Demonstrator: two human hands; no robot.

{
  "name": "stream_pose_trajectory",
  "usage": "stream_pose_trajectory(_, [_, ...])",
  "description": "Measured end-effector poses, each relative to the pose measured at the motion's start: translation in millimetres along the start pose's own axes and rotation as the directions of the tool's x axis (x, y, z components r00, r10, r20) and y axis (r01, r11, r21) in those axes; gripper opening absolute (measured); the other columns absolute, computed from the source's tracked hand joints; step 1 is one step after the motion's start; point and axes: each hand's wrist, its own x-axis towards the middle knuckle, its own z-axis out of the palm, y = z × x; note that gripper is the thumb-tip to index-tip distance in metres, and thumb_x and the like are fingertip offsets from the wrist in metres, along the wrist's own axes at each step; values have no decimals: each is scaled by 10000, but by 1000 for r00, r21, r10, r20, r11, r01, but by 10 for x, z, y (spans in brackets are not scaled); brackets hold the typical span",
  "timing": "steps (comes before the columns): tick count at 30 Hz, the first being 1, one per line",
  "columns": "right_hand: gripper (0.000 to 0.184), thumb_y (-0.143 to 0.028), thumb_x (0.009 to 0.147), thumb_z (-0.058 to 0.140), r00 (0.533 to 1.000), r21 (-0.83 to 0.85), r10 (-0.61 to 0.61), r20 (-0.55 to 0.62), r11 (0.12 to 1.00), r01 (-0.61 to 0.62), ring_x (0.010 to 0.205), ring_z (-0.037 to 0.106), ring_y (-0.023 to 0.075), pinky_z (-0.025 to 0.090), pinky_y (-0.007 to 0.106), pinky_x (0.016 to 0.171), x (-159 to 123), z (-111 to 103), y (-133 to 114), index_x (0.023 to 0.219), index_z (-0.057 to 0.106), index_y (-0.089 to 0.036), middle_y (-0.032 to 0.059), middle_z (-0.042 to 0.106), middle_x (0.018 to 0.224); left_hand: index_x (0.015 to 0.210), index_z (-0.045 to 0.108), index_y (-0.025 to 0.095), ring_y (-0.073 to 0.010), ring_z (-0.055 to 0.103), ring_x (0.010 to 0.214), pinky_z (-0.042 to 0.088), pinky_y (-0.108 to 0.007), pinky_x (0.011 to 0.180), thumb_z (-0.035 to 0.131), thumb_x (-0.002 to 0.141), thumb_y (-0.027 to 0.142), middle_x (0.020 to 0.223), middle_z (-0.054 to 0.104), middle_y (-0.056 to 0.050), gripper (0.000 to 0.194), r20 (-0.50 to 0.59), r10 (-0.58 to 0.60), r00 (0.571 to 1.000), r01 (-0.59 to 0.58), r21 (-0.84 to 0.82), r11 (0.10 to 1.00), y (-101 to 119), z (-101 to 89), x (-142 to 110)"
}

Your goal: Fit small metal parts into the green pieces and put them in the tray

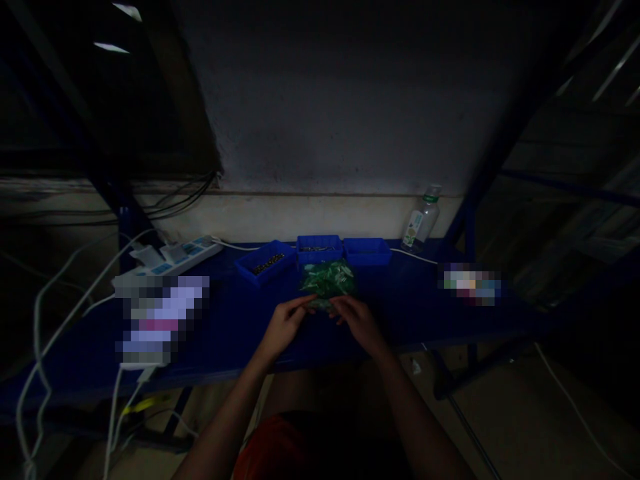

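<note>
A clear bag of small green parts (327, 280) lies on the dark blue table (240, 333) just in front of three blue bins. My left hand (285, 325) pinches the bag's near edge with thumb and fingers closed. My right hand (357, 321) grips the same edge from the right, fingers curled over it. The scene is very dim, so the fingertips are hard to separate from the bag.
Blue bins stand in a row: left one (266, 263) with dark small parts, middle (319, 248), right (367, 251). A white power strip (173, 257) with cables lies at the left. A plastic bottle (423, 222) stands at the back right. Blue shelf posts flank the table.
</note>
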Motion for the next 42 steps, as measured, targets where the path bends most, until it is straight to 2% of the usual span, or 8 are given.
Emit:
stream_pose_trajectory(7, [230, -323, 716, 575, 996, 63, 3, -86, 998, 3, 669, 553, 121, 454, 231, 577, -14, 6, -7, 884, 471, -206, -12, 578, 758, 1121, 555, 114, -160, 579, 709, 419, -227, 614, 517, 754, 381, 797, 654, -56, 456, 21, -41, 999, 43, -125, 991, 54, 5, 5])
stream_pose_trajectory(15, [227, -361, 697, 586, 993, -6, -1, -117, 1000, 0, 594, 526, 112, 421, 224, 554, -16, -2, 34, 793, 457, -200, -31, 544, 668, 1183, 473, 98, -136, 579, 675, 429, -226, 637, 584, 706, 343, 731, 643, -26, 548, 23, -70, 997, 73, -175, 982, 45, 38, 12])
stream_pose_trajectory(19, [206, -379, 708, 570, 985, -107, -65, -159, 993, 48, 618, 527, 121, 419, 235, 596, -3, 3, 48, 735, 497, -189, -24, 540, 649, 991, 573, 99, -139, 580, 664, 418, -220, 607, 593, 701, 356, 749, 651, -45, 387, 71, -99, 993, 109, -144, 984, -8, 44, 25])
stream_pose_trajectory(24, [186, -352, 712, 579, 960, -284, -226, -162, 943, 174, 800, 542, 148, 420, 265, 720, -15, 27, -23, 799, 570, -187, 28, 580, 861, 790, 586, 132, -129, 557, 670, 407, -211, 600, 568, 734, 340, 738, 623, -24, 216, 65, 34, 997, -32, -27, 999, -11, 54, -13])
stream_pose_trajectory(28, [334, -368, 649, 647, 982, -281, -179, -62, 947, 155, 796, 555, 150, 444, 249, 639, -48, 61, -56, 929, 569, -203, 42, 573, 968, 824, 625, 151, -150, 560, 752, 423, -244, 686, 552, 758, 324, 814, 633, -40, 199, 111, 170, 979, -180, 87, 980, 56, 58, -62])
stream_pose_trajectory(32, [321, -354, 727, 578, 987, -232, -148, 58, 960, 157, 828, 566, 156, 453, 266, 700, -71, 62, -53, 1018, 578, -217, 31, 613, 944, 901, 652, 185, -173, 543, 893, 398, -288, 817, 518, 790, 293, 907, 639, -56, 205, 196, 283, 939, -311, 128, 942, 95, 64, -77])
stream_pose_trajectory(38, [262, -357, 794, 482, 998, -154, -58, -4, 987, 57, 586, 527, 108, 432, 227, 553, -47, -2, -1, 924, 632, -186, 7, 628, 768, 1008, 586, 153, -141, 559, 749, 433, -251, 692, 522, 774, 334, 833, 620, -41, 303, -50, 150, 987, -147, 57, 988, 12, 47, -23])
stream_pose_trajectory(42, [228, -343, 777, 500, 999, -115, -17, 27, 993, 20, 595, 534, 114, 417, 215, 523, -24, -5, 21, 844, 635, -172, 9, 625, 725, 913, 608, 133, -143, 568, 722, 433, -242, 674, 539, 750, 351, 791, 633, -38, 281, 21, 66, 998, -66, 19, 998, -32, 40, 0])
